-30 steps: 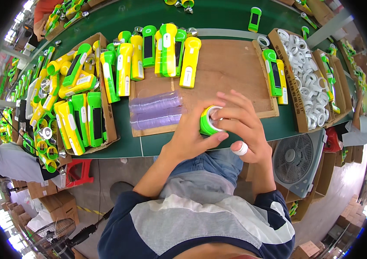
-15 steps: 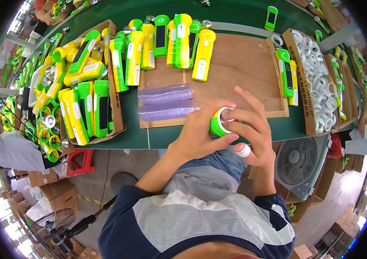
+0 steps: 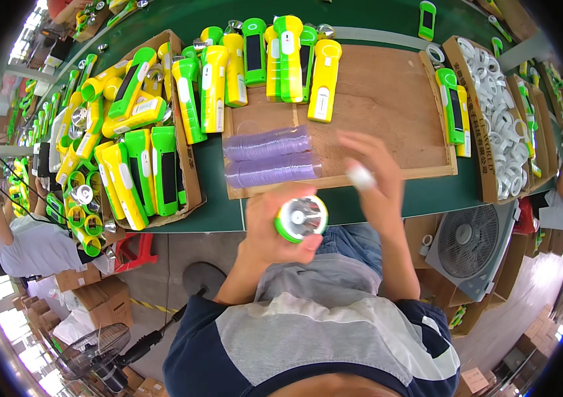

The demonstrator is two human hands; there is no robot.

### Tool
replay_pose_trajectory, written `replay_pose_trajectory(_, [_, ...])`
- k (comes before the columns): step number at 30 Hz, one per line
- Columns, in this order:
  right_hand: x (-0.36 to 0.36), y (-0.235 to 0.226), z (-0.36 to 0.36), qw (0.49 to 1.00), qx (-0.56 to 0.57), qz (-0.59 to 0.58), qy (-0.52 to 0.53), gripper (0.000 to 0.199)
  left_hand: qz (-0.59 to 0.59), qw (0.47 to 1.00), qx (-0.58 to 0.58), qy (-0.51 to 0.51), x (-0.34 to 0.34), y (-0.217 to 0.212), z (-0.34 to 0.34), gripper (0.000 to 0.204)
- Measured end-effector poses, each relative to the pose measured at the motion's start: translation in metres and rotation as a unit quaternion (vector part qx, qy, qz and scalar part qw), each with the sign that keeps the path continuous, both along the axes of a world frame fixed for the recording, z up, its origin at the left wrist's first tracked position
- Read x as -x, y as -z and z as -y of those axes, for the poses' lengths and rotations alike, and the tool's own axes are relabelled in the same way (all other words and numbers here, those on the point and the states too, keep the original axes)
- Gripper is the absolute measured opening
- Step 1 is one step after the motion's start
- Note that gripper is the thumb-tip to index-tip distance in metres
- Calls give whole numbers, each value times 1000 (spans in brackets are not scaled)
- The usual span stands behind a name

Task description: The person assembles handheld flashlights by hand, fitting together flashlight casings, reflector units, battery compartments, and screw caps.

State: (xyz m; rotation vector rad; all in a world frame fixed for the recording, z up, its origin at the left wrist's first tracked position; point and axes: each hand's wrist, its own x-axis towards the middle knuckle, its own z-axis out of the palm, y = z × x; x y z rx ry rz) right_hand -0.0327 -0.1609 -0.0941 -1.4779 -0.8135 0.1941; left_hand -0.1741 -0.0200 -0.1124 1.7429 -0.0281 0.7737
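My left hand (image 3: pixel 267 228) is closed around a green flashlight (image 3: pixel 300 218). The flashlight's round front faces up, showing a shiny reflector inside a white ring; its body is mostly hidden by my fingers. Apart from it, my right hand (image 3: pixel 375 175) is over the near edge of a wooden board (image 3: pixel 387 86), fingers stretched out to the left and nothing visible in them. White tape wraps its thumb. Beside those fingertips, on the board, lie two rows of stacked clear, purplish plastic discs (image 3: pixel 271 159). Several yellow and green flashlights (image 3: pixel 324 79) stand along the board's far left side.
At left a cardboard box (image 3: pixel 189 159) is crammed with flashlights. A carton of white rings (image 3: pixel 493 119) stands at right, with two flashlights (image 3: pixel 453 109) beside it. A box fan (image 3: pixel 470 245) is below the table at right, and a standing fan (image 3: pixel 99 347) at lower left.
My right hand has come off the flashlight and moved up toward the disc stacks. The left hand has drawn the flashlight down and left, turning its front upward.
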Motion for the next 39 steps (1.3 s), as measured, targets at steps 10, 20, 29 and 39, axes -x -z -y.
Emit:
replay_pose_trajectory(10, [5,35,-53,985,155,-16,74,29,-160,976,-112,-97,15,-26,-26,58])
replay_pose_trajectory(20, [20,-14,-12,905,-72,-398,-133,16,-168,972,-159,-42,-7,-26,-9,67])
replay_pose_trajectory(29, [-1,-14,29,879,-112,-429,-174,23,-109,985,-133,26,-41,-16,31,63])
replay_pose_trajectory(39, [-318,21,176,837,365,179,366,38,-66,985,32,155,-50,-22,53,55])
